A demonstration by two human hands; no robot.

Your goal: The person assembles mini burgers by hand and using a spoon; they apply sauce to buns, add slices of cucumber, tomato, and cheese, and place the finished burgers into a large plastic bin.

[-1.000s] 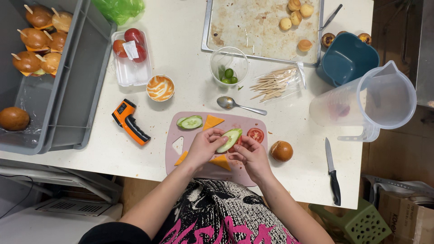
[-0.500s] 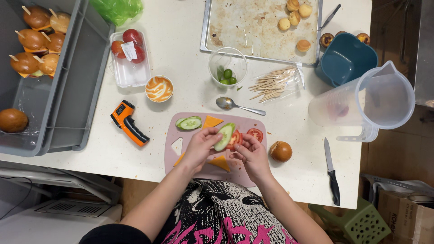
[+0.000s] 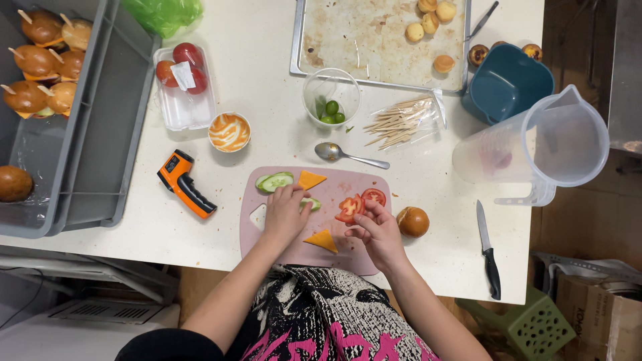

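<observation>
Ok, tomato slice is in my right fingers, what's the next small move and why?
Probably lay the tomato slice onto the cucumber slice that your left hand is pressing on the cutting board. Your right hand has it pinched right beside.

On the pink cutting board (image 3: 364, 257), the left hand (image 3: 284, 215) presses flat on a cucumber slice (image 3: 311, 203), and the right hand (image 3: 378, 232) pinches a tomato slice (image 3: 349, 208) in its fingertips. Two cheese triangles (image 3: 322, 240) lie beside them, and a small bun (image 3: 412, 221) sits just right of the board
</observation>
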